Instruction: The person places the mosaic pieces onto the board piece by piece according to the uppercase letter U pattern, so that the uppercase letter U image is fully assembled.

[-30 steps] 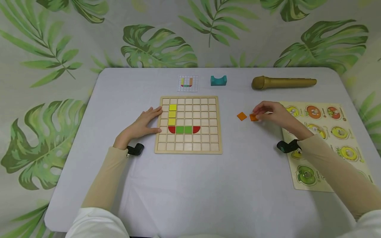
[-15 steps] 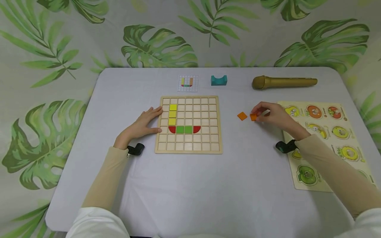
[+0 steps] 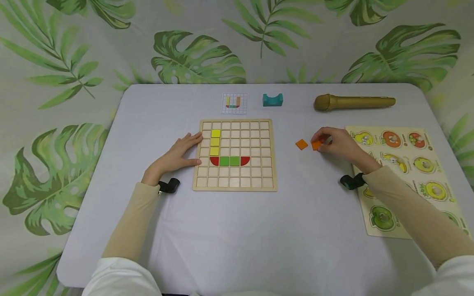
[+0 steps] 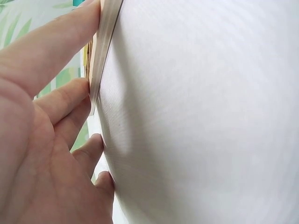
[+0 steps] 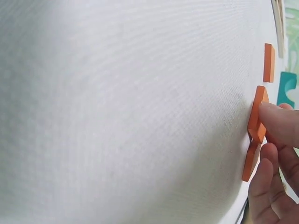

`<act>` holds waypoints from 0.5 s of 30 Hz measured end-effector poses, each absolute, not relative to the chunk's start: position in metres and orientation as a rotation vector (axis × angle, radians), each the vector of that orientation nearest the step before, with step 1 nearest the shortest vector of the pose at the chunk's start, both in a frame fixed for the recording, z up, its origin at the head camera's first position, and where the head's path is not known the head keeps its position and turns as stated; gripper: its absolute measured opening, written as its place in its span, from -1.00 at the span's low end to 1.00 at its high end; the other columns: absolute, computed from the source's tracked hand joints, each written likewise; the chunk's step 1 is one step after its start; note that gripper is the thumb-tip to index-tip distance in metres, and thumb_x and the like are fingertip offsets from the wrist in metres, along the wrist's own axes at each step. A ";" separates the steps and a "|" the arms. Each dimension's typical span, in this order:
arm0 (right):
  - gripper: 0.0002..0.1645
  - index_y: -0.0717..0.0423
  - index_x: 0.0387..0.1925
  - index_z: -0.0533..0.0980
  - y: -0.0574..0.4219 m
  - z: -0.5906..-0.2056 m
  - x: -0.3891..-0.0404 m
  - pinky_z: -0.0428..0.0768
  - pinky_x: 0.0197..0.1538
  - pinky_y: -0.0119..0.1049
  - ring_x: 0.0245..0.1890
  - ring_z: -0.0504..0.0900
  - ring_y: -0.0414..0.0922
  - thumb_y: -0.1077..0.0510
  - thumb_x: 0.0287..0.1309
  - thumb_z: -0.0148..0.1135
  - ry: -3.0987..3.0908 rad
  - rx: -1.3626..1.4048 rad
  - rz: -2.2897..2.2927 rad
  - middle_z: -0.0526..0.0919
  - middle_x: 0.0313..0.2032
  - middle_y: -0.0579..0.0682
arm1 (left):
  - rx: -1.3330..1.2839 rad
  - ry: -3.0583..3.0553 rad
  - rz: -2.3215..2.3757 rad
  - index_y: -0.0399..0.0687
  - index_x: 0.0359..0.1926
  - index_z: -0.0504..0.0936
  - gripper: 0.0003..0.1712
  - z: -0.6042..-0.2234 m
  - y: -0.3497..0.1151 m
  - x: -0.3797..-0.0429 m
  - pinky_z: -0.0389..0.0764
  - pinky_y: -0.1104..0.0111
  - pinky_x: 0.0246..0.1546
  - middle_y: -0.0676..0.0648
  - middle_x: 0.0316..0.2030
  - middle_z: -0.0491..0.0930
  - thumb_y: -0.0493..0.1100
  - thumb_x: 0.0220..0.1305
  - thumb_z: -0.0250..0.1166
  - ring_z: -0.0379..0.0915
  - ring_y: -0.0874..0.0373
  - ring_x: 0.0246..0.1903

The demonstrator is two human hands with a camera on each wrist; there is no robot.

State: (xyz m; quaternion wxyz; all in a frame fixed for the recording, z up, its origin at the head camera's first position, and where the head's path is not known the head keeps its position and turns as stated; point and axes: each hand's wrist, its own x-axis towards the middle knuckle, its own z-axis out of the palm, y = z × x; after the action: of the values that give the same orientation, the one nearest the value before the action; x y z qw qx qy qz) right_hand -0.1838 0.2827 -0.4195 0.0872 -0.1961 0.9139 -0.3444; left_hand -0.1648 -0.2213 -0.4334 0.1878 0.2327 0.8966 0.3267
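A square wooden grid board point(image 3: 255, 144) lies on the table. It bears a column of yellow square tiles point(image 3: 215, 142), with green tiles point(image 3: 229, 161) between two rounded red tiles point(image 3: 245, 161) below. My left hand point(image 3: 175, 154) rests with spread fingers at the board's left edge, thumb and fingertips at the frame point(image 4: 100, 51). Right of the board, my right hand point(image 3: 337, 143) pinches an orange square tile point(image 5: 257, 114) close over the table. Another orange tile point(image 5: 251, 162) shows beneath those fingers. A further orange tile point(image 3: 301, 144) lies flat between hand and board.
Behind the board lie a small pattern card point(image 3: 234, 103) and a teal notched block point(image 3: 272, 100). A gold microphone point(image 3: 353, 102) lies at the back right. A fruit puzzle board point(image 3: 381, 218) extends under the right forearm. A leaf-print cloth point(image 3: 296, 53) hangs behind the table.
My right wrist and forearm have shifted slightly left while the fingers stay at the orange tiles. The left hand and the grid board have not moved.
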 end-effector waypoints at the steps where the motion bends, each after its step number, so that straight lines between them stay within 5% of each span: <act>1: -0.70 0.28 -0.21 0.57 0.282 -0.420 -0.184 0.40 -0.25 -0.53 -0.23 0.48 0.00 0.50 -0.05 0.32 2.725 -0.589 -1.028 0.62 -0.24 0.14 | 0.655 2.522 0.919 -0.16 0.49 0.02 -0.04 -0.433 -0.221 -0.165 -0.45 0.00 0.36 -0.09 0.49 -0.15 -0.01 0.23 0.34 -0.48 -0.07 0.45; 15: -0.77 0.27 -0.31 0.55 0.281 -0.411 -0.185 0.40 -0.30 -0.52 -0.36 0.45 -0.10 0.45 -0.04 0.39 2.679 -0.601 -1.030 0.57 -0.37 0.08 | 0.658 2.518 0.929 -0.17 0.48 0.02 -0.05 -0.432 -0.221 -0.164 -0.45 0.01 0.36 -0.09 0.49 -0.16 -0.02 0.24 0.33 -0.48 -0.06 0.45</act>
State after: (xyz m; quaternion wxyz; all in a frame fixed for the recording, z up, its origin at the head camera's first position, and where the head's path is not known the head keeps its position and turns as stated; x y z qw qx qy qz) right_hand -0.1846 0.2814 -0.4112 0.1044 -0.2038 0.9086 -0.3494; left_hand -0.1638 -0.2210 -0.4323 0.1880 0.2339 0.8949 0.3303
